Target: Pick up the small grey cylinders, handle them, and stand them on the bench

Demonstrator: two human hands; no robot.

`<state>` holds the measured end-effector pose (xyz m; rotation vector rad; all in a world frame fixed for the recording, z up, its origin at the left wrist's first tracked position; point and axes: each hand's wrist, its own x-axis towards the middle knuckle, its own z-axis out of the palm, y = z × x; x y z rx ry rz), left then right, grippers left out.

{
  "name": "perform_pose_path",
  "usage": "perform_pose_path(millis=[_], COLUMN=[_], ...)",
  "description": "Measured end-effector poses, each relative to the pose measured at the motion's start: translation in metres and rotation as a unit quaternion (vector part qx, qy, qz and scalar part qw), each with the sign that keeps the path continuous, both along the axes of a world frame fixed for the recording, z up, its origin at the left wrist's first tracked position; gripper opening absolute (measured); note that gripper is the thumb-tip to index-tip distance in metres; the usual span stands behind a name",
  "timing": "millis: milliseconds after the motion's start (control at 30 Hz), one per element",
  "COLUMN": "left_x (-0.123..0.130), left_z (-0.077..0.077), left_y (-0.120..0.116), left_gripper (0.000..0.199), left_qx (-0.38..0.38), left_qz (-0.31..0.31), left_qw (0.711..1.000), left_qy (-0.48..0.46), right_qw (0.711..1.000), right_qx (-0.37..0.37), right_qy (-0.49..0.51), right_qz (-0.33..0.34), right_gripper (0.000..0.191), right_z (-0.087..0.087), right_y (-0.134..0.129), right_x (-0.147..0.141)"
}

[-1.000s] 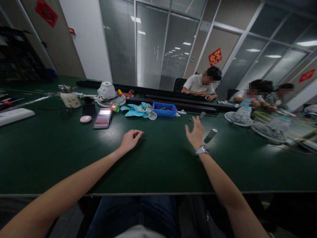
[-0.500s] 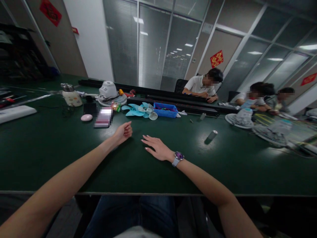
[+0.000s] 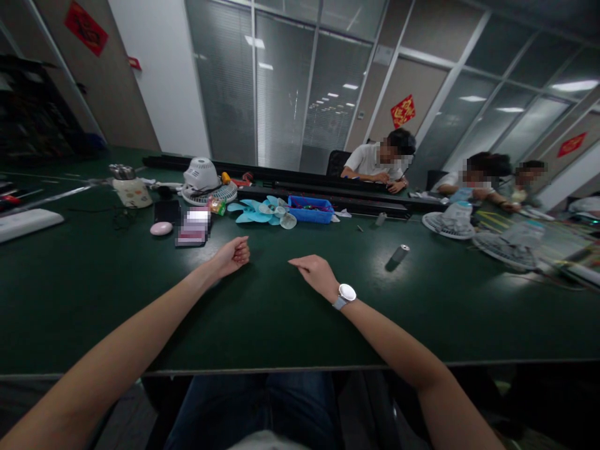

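My left hand [image 3: 231, 257] rests on the green tabletop [image 3: 262, 325] with its fingers curled into a loose fist, and nothing shows in it. My right hand [image 3: 317, 274] wears a watch [image 3: 347, 294] at the wrist. Its fingers are folded down, with the thumb side toward the left hand, and nothing can be seen in it. A gap of bare table lies between the two hands. Nearest my left hand is a phone [image 3: 193, 227] with a lit screen; beyond both hands lie light-blue fan blades [image 3: 257, 211].
Behind the blades stands a blue tray [image 3: 312, 215] holding small parts. A white fan base [image 3: 201, 175], a bottle [image 3: 131, 187] and a pink oval case [image 3: 162, 229] are at left. Right of my hands is a small grey cylinder [image 3: 397, 257]. Co-workers [image 3: 375, 164] sit across the table.
My right hand has drawn its spread fingers in and turned, shifting slightly right, away from my left hand. The left hand keeps its fist. The view has shifted a little.
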<state>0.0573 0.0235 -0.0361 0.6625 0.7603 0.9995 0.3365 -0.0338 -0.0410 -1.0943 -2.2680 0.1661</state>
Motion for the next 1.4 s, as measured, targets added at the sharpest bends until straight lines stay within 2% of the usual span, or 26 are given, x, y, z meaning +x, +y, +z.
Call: perform_pose_path(millis=[67, 133, 267, 367, 467, 567, 800, 967, 1200, 1400], left_x=[0.0, 0.0, 0.001, 0.001, 0.001, 0.001, 0.002, 0.002, 0.003, 0.002], left_z=[0.0, 0.0, 0.002, 0.001, 0.0, -0.001, 0.001, 0.001, 0.0, -0.001], left_y=[0.0, 0.0, 0.0, 0.0, 0.002, 0.002, 0.0, 0.0, 0.0, 0.002], left_gripper=[0.045, 0.045, 0.045, 0.046, 0.046, 0.046, 0.045, 0.046, 0.044, 0.045], left_qx=[0.0, -0.004, -0.017, -0.017, -0.011, -0.01, -0.022, -0.018, -0.012, -0.009], left_qz=[-0.002, 0.001, 0.004, 0.0, -0.001, 0.001, 0.011, 0.01, 0.006, -0.001], left_qw=[1.0, 1.0, 1.0, 1.0, 1.0, 1.0, 1.0, 1.0, 1.0, 1.0], left_qy=[-0.005, -0.008, -0.01, -0.012, -0.007, 0.003, -0.003, 0.006, 0.012, 0.007], right_qw=[0.997, 0.981, 0.901, 0.857, 0.848, 0.845, 0.832, 0.828, 0.818, 0.818], right_qx=[0.046, 0.103, 0.175, 0.164, 0.146, 0.133, 0.165, 0.142, 0.164, 0.154], right_qy=[0.012, 0.022, 0.016, 0.002, 0.014, 0.031, 0.057, 0.054, 0.055, 0.061], right_qz=[-0.062, -0.165, -0.397, -0.488, -0.509, -0.518, -0.526, -0.539, -0.549, -0.55], right_gripper=[0.04, 0.04, 0.037, 0.039, 0.041, 0.042, 0.041, 0.041, 0.042, 0.042], right_z=[0.008, 0.018, 0.03, 0.024, 0.012, 0.005, 0.009, 0.008, 0.007, 0.003], right_y=[0.011, 0.022, 0.035, 0.036, 0.035, 0.037, 0.039, 0.037, 0.037, 0.039], right_x=[0.03, 0.072, 0.162, 0.21, 0.231, 0.235, 0.24, 0.244, 0.245, 0.251])
